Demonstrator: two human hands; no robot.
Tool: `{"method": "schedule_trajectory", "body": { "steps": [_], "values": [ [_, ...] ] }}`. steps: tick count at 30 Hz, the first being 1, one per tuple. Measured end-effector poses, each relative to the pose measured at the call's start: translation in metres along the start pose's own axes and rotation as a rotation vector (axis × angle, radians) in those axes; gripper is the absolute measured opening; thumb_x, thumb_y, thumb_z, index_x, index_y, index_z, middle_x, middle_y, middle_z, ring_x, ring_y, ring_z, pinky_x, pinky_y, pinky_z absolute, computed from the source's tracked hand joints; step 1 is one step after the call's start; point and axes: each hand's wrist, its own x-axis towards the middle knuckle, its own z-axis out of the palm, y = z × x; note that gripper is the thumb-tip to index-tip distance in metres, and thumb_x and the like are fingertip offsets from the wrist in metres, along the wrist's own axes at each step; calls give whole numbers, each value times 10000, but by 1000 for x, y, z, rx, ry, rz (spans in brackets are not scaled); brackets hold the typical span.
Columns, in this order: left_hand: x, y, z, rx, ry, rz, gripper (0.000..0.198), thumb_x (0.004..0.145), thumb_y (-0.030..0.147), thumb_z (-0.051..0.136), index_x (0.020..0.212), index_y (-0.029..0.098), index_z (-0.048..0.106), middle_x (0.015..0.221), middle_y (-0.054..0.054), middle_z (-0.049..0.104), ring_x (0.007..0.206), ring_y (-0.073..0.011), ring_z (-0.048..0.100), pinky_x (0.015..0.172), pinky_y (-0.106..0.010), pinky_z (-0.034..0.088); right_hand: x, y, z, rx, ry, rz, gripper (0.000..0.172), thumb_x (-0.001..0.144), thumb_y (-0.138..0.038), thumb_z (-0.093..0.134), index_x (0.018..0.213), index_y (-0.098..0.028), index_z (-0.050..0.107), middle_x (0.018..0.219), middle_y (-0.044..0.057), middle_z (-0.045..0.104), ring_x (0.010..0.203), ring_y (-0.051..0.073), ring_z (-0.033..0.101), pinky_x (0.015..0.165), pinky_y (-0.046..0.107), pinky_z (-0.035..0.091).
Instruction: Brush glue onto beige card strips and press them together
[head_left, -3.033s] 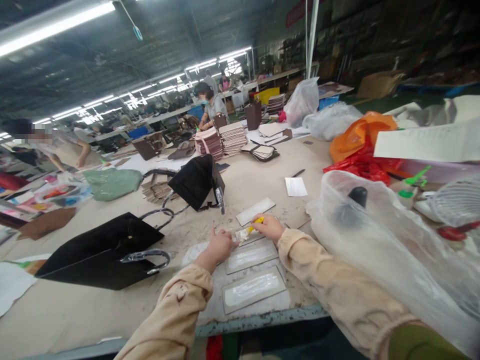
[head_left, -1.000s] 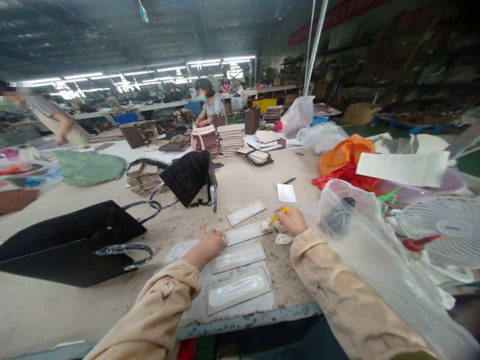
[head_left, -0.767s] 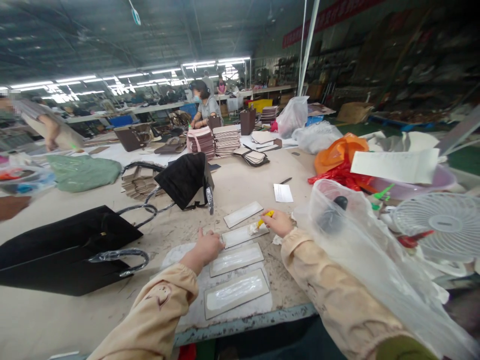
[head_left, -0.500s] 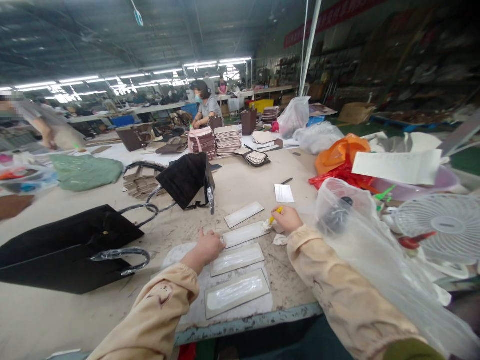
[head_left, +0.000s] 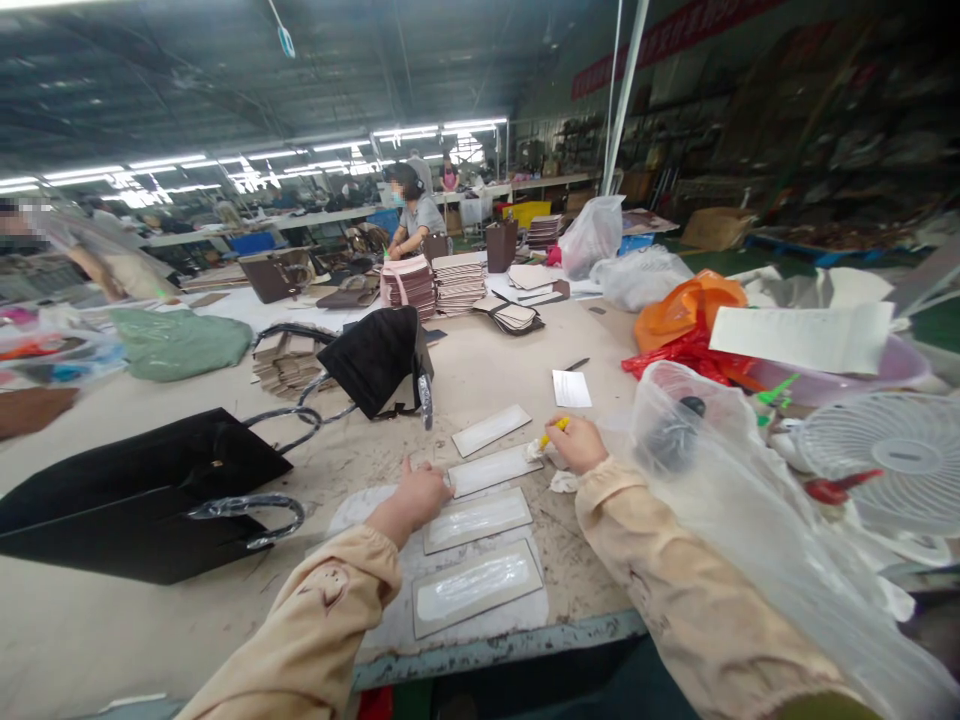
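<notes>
My left hand (head_left: 420,492) presses its fingers on the left end of a flat rectangular strip (head_left: 491,468) lying on the worktable (head_left: 187,610). My right hand (head_left: 577,442) is closed around a small yellow-handled brush (head_left: 551,431), whose tip sits at the right end of that strip. Two more strips with a wet white coating lie nearer me, one (head_left: 477,518) and another (head_left: 475,587). A further strip (head_left: 490,429) lies beyond. A crumpled bit of white (head_left: 561,481) lies by my right wrist.
A black handbag (head_left: 142,495) lies at left and a black pouch (head_left: 375,360) stands behind. A large clear plastic bag (head_left: 735,500), a white fan (head_left: 885,455) and orange and red bags (head_left: 690,320) crowd the right. Stacks of pieces (head_left: 435,280) and other workers are farther back.
Over the last three seconds the brush has travelled from the left part of the strip to its right end. My left hand has stayed on the strip's left end.
</notes>
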Motion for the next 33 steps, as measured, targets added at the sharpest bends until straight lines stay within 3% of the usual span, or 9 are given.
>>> {"method": "schedule_trajectory", "body": {
  "steps": [5,10,14,17,22,25,28,33],
  "values": [
    [1,-1,0,-12,-1,-5,343,852,204,352,967,240,674,943,-111,612,995,-284,481,912,-713,158,-10,-15,6,164,-67,45,230,733,-345,490,811,-181,630,692,20,640,637,153,621,564,229,494],
    [3,-5,8,-38,-12,-6,356,875,268,331,983,264,670,959,-107,603,1022,-287,456,931,-710,106,-23,-26,44,312,-211,75,250,717,-356,506,840,-163,604,737,17,628,588,131,615,535,228,512],
    [3,-6,9,-55,-8,-29,384,883,293,305,976,244,674,977,-120,600,1037,-293,451,940,-712,66,-29,-29,66,341,-293,6,233,711,-338,501,820,-171,623,705,1,625,626,134,601,556,231,504],
    [1,-4,6,-53,-7,-34,338,860,278,357,959,271,680,970,-110,614,1019,-294,479,929,-719,103,-30,-27,66,300,-281,-78,204,677,-305,516,762,-165,639,624,-6,604,584,146,573,545,250,476],
    [2,-2,5,-44,21,-99,292,817,253,417,908,227,693,940,-117,642,1018,-299,510,955,-688,152,-23,-27,44,114,-141,-222,206,710,-274,453,695,-170,630,624,20,620,628,187,578,616,302,441],
    [5,0,4,-108,36,-161,258,763,204,463,848,223,706,976,-118,643,1050,-302,506,987,-664,135,-35,-49,25,74,-35,-286,232,780,-287,423,729,-187,625,668,18,634,645,186,582,630,301,429],
    [3,3,-2,-167,71,-199,282,707,144,484,822,273,707,1007,-81,643,1067,-274,510,1003,-626,171,-77,-86,-2,171,63,-392,216,840,-308,436,836,-196,622,792,25,650,751,175,594,695,289,438],
    [-2,10,-19,-125,178,-198,364,832,222,325,940,203,672,1061,-120,627,1061,-281,525,935,-589,317,-163,-133,-77,207,118,-664,164,817,-194,521,958,-217,600,828,26,647,779,154,594,706,274,466]
  ]
}}
